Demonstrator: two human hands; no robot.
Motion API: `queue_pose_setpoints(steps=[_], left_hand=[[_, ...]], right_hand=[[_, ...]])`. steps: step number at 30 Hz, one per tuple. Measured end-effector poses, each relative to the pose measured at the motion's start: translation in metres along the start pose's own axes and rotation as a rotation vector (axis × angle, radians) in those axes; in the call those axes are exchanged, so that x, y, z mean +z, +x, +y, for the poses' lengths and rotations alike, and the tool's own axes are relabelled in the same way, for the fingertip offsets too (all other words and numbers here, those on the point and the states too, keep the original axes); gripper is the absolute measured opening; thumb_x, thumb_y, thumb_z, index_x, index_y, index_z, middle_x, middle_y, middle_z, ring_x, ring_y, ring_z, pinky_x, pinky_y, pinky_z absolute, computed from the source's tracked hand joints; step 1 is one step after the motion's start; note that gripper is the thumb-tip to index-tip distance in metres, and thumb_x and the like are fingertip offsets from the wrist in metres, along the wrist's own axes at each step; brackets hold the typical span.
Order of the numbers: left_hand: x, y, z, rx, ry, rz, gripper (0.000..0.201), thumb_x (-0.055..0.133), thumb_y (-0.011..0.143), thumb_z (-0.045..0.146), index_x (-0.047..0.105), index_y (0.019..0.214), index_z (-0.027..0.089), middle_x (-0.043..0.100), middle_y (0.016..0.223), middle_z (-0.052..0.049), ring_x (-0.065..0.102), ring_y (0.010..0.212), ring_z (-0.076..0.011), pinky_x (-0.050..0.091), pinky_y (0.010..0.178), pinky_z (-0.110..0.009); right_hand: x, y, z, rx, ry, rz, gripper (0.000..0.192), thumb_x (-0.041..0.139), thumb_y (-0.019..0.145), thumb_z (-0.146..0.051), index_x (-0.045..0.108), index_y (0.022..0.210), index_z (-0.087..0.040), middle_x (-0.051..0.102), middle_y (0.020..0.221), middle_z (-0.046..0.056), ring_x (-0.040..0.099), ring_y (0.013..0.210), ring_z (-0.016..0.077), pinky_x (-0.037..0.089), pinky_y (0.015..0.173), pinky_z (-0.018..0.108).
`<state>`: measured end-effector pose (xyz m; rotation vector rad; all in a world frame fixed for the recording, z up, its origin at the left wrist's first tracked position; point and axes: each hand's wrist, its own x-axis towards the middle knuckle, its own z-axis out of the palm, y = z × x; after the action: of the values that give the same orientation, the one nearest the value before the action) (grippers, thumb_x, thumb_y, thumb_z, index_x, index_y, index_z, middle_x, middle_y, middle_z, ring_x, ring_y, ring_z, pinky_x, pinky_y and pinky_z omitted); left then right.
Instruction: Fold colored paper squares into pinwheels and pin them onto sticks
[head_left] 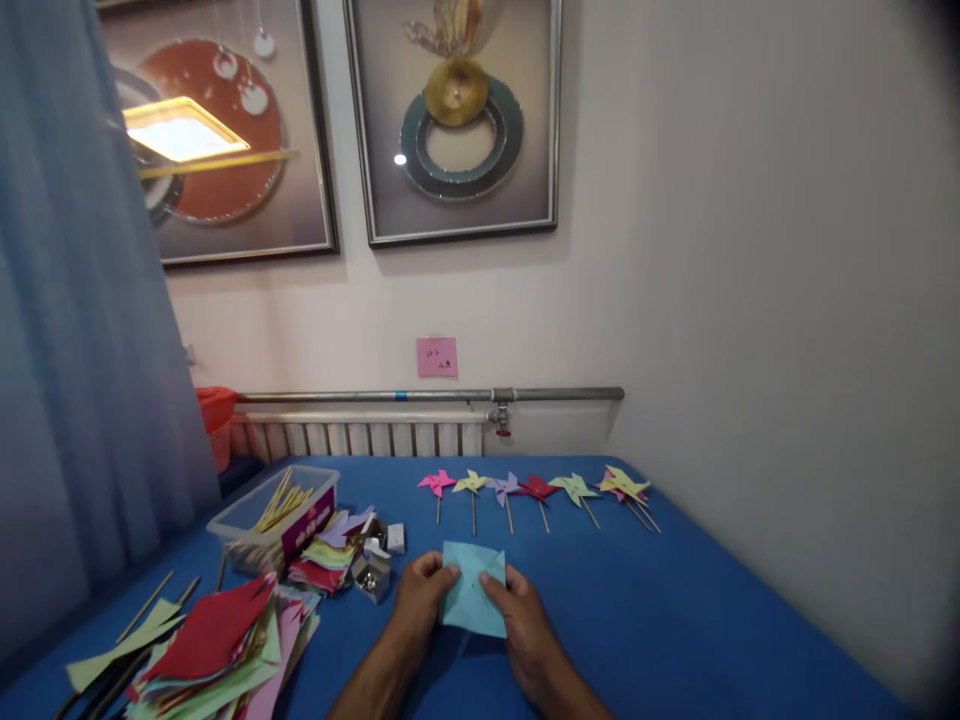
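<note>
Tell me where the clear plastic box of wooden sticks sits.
In the head view, the clear plastic box of wooden sticks sits on the blue table at left, behind the stack of coloured paper squares, left of both hands.

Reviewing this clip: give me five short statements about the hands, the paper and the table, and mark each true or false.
1. Both hands hold a light blue paper square. True: left hand and right hand pinch its edges.
2. The finished pinwheels lie in a row beyond the hands. True.
3. The clear plastic box holds scissors. False: it holds wooden sticks.
4. The table cover is red. False: it is blue.
5. The stack of coloured paper sheets lies to the person's right. False: it lies to the left.
</note>
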<state>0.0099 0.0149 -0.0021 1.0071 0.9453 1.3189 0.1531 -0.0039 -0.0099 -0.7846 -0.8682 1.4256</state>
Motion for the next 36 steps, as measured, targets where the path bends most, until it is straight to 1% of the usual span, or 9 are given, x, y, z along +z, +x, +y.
queue_pose_setpoints(steps=[3, 6, 11, 17, 23, 27, 31, 33, 36], left_hand=[[-0.003, -0.009, -0.001, -0.042, -0.048, -0.096, 0.053, 0.092, 0.054, 0.049, 0.073, 0.085, 0.009, 0.073, 0.072, -0.008, 0.062, 0.059, -0.0158, 0.046, 0.061, -0.027], [-0.005, -0.011, 0.003, -0.083, -0.077, -0.12, 0.055, 0.094, 0.054, 0.047, 0.075, 0.087, 0.008, 0.075, 0.074, -0.01, 0.064, 0.061, -0.0174, 0.048, 0.063, -0.028], [-0.006, -0.004, -0.001, -0.111, -0.119, -0.082, 0.053, 0.094, 0.053, 0.045, 0.076, 0.087, 0.009, 0.076, 0.074, -0.01, 0.066, 0.061, -0.0189, 0.051, 0.064, -0.029], [-0.004, -0.004, -0.004, -0.106, -0.133, -0.016, 0.052, 0.094, 0.054, 0.042, 0.076, 0.089, 0.009, 0.077, 0.076, -0.011, 0.067, 0.061, -0.0192, 0.052, 0.064, -0.029], [-0.003, -0.005, -0.004, -0.093, -0.133, -0.042, 0.05, 0.093, 0.054, 0.041, 0.076, 0.089, 0.01, 0.077, 0.074, -0.009, 0.067, 0.06, -0.0191, 0.052, 0.064, -0.029], [-0.001, -0.009, 0.0, -0.119, -0.135, -0.079, 0.048, 0.093, 0.055, 0.04, 0.076, 0.088, 0.009, 0.076, 0.072, -0.009, 0.068, 0.06, -0.0192, 0.051, 0.065, -0.029], [0.0, -0.012, 0.003, -0.119, -0.135, -0.106, 0.047, 0.093, 0.054, 0.039, 0.075, 0.086, 0.01, 0.074, 0.069, -0.008, 0.066, 0.059, -0.0186, 0.051, 0.065, -0.03], [0.001, -0.012, 0.003, -0.114, -0.12, -0.083, 0.047, 0.094, 0.052, 0.039, 0.074, 0.083, 0.01, 0.073, 0.067, -0.007, 0.064, 0.058, -0.017, 0.049, 0.063, -0.029], [0.0, -0.01, 0.003, -0.112, -0.083, -0.004, 0.046, 0.094, 0.049, 0.041, 0.071, 0.076, 0.012, 0.068, 0.061, -0.003, 0.058, 0.052, -0.0133, 0.045, 0.057, -0.026]], right_hand=[[-0.007, 0.002, 0.006, 0.017, -0.046, -0.024, 0.048, 0.088, 0.066, -0.047, 0.074, 0.098, -0.014, 0.078, 0.078, 0.006, 0.07, 0.067, 0.0217, 0.053, 0.066, 0.031], [-0.007, 0.005, 0.006, 0.046, -0.042, -0.042, 0.044, 0.085, 0.071, -0.049, 0.074, 0.099, -0.017, 0.078, 0.081, 0.005, 0.07, 0.07, 0.0213, 0.053, 0.07, 0.032], [-0.01, 0.011, 0.01, 0.08, -0.06, -0.025, 0.04, 0.086, 0.07, -0.049, 0.073, 0.092, -0.019, 0.077, 0.082, 0.003, 0.069, 0.074, 0.0221, 0.052, 0.071, 0.032], [-0.01, 0.01, 0.011, 0.092, -0.051, 0.006, 0.035, 0.082, 0.073, -0.051, 0.07, 0.086, -0.021, 0.075, 0.077, 0.001, 0.065, 0.066, 0.0188, 0.049, 0.063, 0.028], [-0.004, 0.004, 0.0, 0.112, -0.048, -0.043, 0.041, 0.084, 0.072, -0.049, 0.074, 0.098, -0.019, 0.078, 0.084, 0.004, 0.069, 0.075, 0.0219, 0.052, 0.071, 0.031], [0.0, -0.002, -0.011, 0.136, -0.018, -0.106, 0.044, 0.086, 0.072, -0.046, 0.074, 0.103, -0.017, 0.079, 0.092, 0.008, 0.071, 0.081, 0.0235, 0.054, 0.075, 0.033], [-0.001, -0.004, -0.011, 0.127, -0.067, -0.131, 0.043, 0.084, 0.074, -0.048, 0.074, 0.102, -0.016, 0.079, 0.09, 0.008, 0.07, 0.076, 0.0209, 0.052, 0.07, 0.03], [-0.003, -0.001, -0.005, 0.119, -0.096, -0.127, 0.045, 0.083, 0.074, -0.051, 0.074, 0.099, -0.015, 0.078, 0.086, 0.008, 0.069, 0.072, 0.0206, 0.052, 0.068, 0.031], [-0.007, 0.004, 0.003, 0.096, -0.115, -0.09, 0.05, 0.085, 0.07, -0.054, 0.075, 0.1, -0.015, 0.078, 0.084, 0.008, 0.07, 0.073, 0.023, 0.054, 0.069, 0.033]])
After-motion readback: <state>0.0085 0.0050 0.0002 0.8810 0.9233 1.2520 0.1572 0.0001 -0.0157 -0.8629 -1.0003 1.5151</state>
